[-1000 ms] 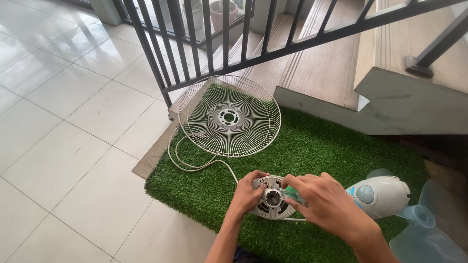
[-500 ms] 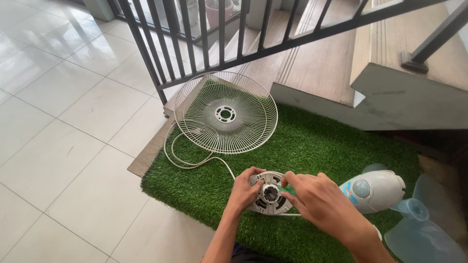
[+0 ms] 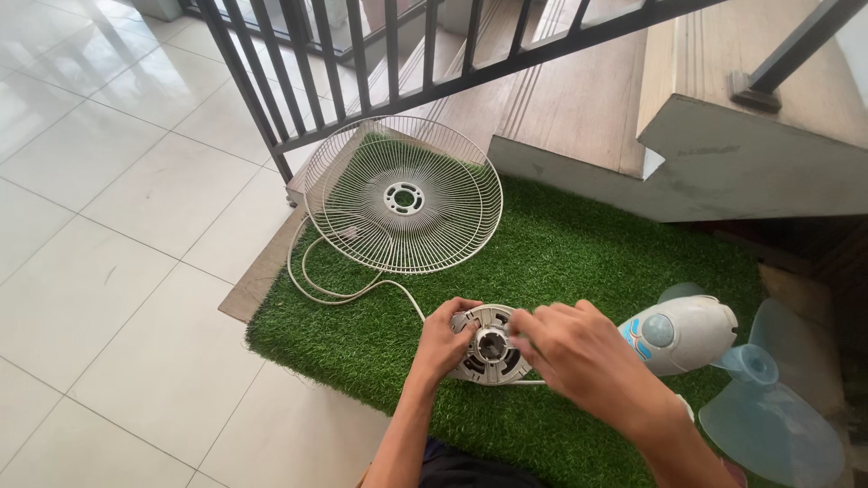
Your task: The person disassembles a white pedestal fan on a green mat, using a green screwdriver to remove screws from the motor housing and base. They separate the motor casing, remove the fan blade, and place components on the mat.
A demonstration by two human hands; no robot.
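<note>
The fan motor assembly (image 3: 490, 355), a round grey disc with a dark central hub, lies on the artificial grass mat (image 3: 579, 262) near the mat's front edge. The left hand (image 3: 443, 339) grips the disc's left rim, fingers curled narrow around it. The right hand (image 3: 579, 357) covers the right rim, fingers bent over the top; whether it clamps the part cannot be told. One white wire fan guard (image 3: 403, 194) leans against the lowest stair step (image 3: 551, 117), its lower rim resting on the mat's rear left corner. One white power cord (image 3: 339, 285) loops from the guard toward the motor assembly. One white motor housing (image 3: 680, 333) lies just right of the right hand. One translucent blue fan blade (image 3: 773, 411) lies at the mat's right edge, beside the housing. Tiled floor (image 3: 99, 235) borders the mat on the left and front, offering open room. A black railing (image 3: 362, 63) and the stairs close off the rear.
</note>
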